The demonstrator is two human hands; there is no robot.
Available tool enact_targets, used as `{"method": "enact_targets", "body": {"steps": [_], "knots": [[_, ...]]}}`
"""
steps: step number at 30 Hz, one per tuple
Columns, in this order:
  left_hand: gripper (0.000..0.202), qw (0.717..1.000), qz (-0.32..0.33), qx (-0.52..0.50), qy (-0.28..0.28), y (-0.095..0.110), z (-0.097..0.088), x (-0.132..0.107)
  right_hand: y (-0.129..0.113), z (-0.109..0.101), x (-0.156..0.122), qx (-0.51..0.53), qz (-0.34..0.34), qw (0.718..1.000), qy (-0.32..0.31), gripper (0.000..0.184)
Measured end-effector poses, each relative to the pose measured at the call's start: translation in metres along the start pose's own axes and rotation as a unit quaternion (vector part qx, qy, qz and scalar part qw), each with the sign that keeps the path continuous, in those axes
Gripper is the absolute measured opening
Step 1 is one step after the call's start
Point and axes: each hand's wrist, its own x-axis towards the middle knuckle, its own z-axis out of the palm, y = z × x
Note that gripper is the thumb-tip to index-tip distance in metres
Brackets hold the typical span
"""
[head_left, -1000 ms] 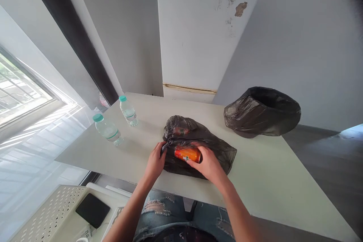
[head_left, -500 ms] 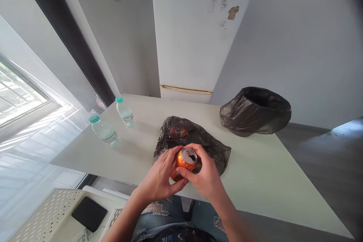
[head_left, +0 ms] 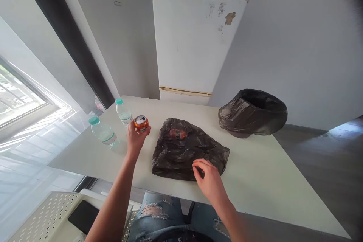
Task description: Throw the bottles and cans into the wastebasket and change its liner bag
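My left hand (head_left: 136, 136) is wrapped round an orange drink can (head_left: 141, 125), held upright beside the bottles at the table's left. The can's top shows an opened mouth. A black plastic bag (head_left: 176, 155) lies flat on the table, and a red printed patch or object (head_left: 178, 134) shows through its far part. Over the bag's near right edge is my right hand (head_left: 207, 176), its fingers curled and thumb near the fingertips. Whether they hold a bit of the bag is hard to make out.
Two clear bottles with teal caps, a near bottle (head_left: 103, 133) and a far bottle (head_left: 124, 112), stand on the white table (head_left: 263, 181). A bin lined with black plastic (head_left: 252, 115) stands at the back right. Behind is a fridge (head_left: 195, 45). A phone (head_left: 84, 216) lies at lower left.
The can has moved from between both hands over the bag to the far left, in my left hand alone. My right hand has let go of it and stays near the bag.
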Motion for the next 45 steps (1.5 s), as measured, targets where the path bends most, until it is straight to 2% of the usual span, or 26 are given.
{"method": "enact_targets", "body": {"steps": [3,6,10,13,16,18,20,23,25,27,30,33,36,38,41,45], "knots": [[0.069,1.000,-0.015,-0.001,-0.005,-0.018,0.012,0.020,0.015,0.005,0.010,-0.083,-0.007,0.996,0.038,0.026],[0.073,0.999,-0.031,0.013,-0.004,-0.028,0.019,0.028,0.020,0.006,0.023,-0.135,-0.016,0.990,0.044,0.027],[0.072,0.999,-0.044,0.021,-0.010,-0.036,0.025,0.032,0.019,0.010,0.036,-0.158,-0.028,0.987,0.028,0.029],[0.079,0.999,-0.044,0.019,-0.006,-0.034,0.023,0.032,0.020,0.017,0.039,-0.170,-0.024,0.985,0.029,0.032],[0.080,0.999,-0.010,0.008,0.033,-0.016,0.016,0.014,0.023,0.023,0.039,-0.145,-0.008,0.987,0.066,0.042],[0.061,0.999,0.031,-0.008,0.037,0.001,0.013,-0.011,0.024,0.022,0.042,-0.104,-0.017,0.989,0.100,0.054],[0.045,0.997,0.077,-0.024,-0.020,0.018,0.015,-0.040,0.022,0.019,0.048,-0.068,-0.041,0.990,0.119,0.062],[0.054,0.980,0.119,-0.043,-0.154,0.032,0.029,-0.075,0.015,0.015,0.063,-0.041,-0.071,0.990,0.112,0.065],[0.060,0.967,0.118,-0.060,-0.217,0.032,0.040,-0.086,0.011,0.016,0.075,-0.041,-0.082,0.991,0.100,0.064],[0.051,0.962,0.106,-0.073,-0.240,0.028,0.048,-0.089,0.009,0.019,0.086,-0.048,-0.079,0.991,0.102,0.061],[0.030,0.963,0.090,-0.077,-0.243,0.023,0.053,-0.087,0.010,0.027,0.100,-0.044,-0.054,0.992,0.104,0.060],[0.018,0.959,0.085,-0.080,-0.260,0.023,0.054,-0.089,0.013,0.031,0.115,-0.015,-0.034,0.997,0.071,0.081],[0.022,0.954,0.081,-0.084,-0.277,0.024,0.053,-0.092,0.018,0.030,0.127,0.034,-0.029,0.999,0.030,0.106],[0.024,0.955,0.072,-0.088,-0.275,0.023,0.052,-0.092,0.022,0.026,0.132,0.055,-0.029,0.998,0.016,0.114],[0.024,0.960,0.053,-0.100,-0.256,0.020,0.053,-0.091,0.028,0.019,0.131,0.055,-0.047,0.997,0.006,0.111],[0.024,0.967,0.034,-0.113,-0.228,0.016,0.055,-0.090,0.030,0.013,0.123,0.086,-0.077,0.993,0.002,0.092]]}}
